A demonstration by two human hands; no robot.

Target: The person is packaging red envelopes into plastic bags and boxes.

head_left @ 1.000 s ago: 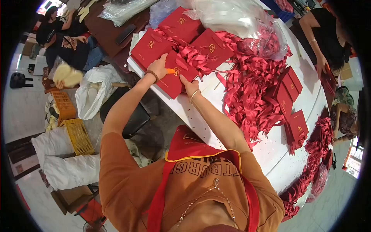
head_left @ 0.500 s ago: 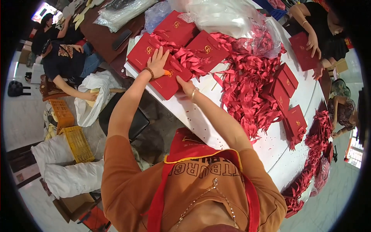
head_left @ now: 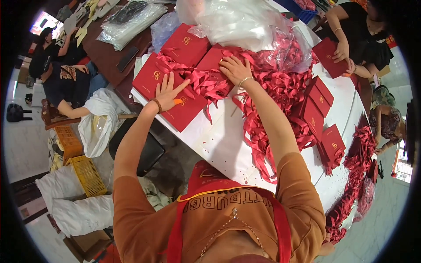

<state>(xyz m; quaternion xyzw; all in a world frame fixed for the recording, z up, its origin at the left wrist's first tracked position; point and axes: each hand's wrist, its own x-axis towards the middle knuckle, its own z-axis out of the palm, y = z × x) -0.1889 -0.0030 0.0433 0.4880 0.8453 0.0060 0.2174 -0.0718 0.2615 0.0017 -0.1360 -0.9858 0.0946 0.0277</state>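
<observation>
My left hand (head_left: 168, 93) lies with fingers spread on a stack of flat red gift bags (head_left: 185, 115) with gold emblems, at the left edge of the white table. Something orange covers the tip of its thumb. Farther right, my right hand (head_left: 237, 70) rests flat, fingers stretched, on another red gift bag (head_left: 210, 60). Red ribbons (head_left: 206, 82) trail over the bags between the two hands. Behind them lies one more red gift bag (head_left: 185, 44). Neither hand grips anything.
A large heap of red ribbon (head_left: 276, 96) and clear plastic wrapping (head_left: 237, 22) cover the table's middle and back. More red bags (head_left: 311, 116) stand at the right. Co-workers sit at both sides; one on the right holds a red bag (head_left: 326, 57).
My right hand has moved from the front of the near stack up and right onto another bag. My left hand and its stack sit slightly lower and left in view.
</observation>
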